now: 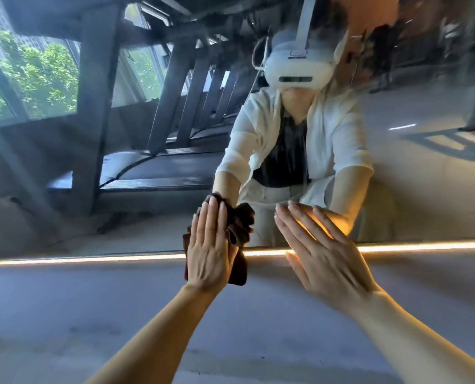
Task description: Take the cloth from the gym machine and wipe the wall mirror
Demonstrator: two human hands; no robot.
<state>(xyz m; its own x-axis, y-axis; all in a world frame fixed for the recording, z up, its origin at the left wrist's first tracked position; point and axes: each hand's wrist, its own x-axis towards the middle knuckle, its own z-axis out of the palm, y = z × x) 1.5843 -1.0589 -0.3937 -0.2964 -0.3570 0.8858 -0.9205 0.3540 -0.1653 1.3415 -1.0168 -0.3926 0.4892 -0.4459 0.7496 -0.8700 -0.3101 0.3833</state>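
Below the mirror [120,162], a light strip [424,246] glows.

- Both forearms are bare up to the bottom edge of the frame; no sleeves, watch or bracelets show on them.
- The left hand [207,250] and the right hand [325,259] wear no gloves, and no rings can be made out.
- The reflection shows a loose white open-fronted shirt [338,134] with sleeves that end above the forearms.
- Under it sits a dark, near-black top [283,159].
- Pale, off-white trousers [264,225] show below the shirt hem.
- A white head-worn headset with a dark front slot [297,67] covers the upper face, with a grey strap [304,26] running over the dark hair.
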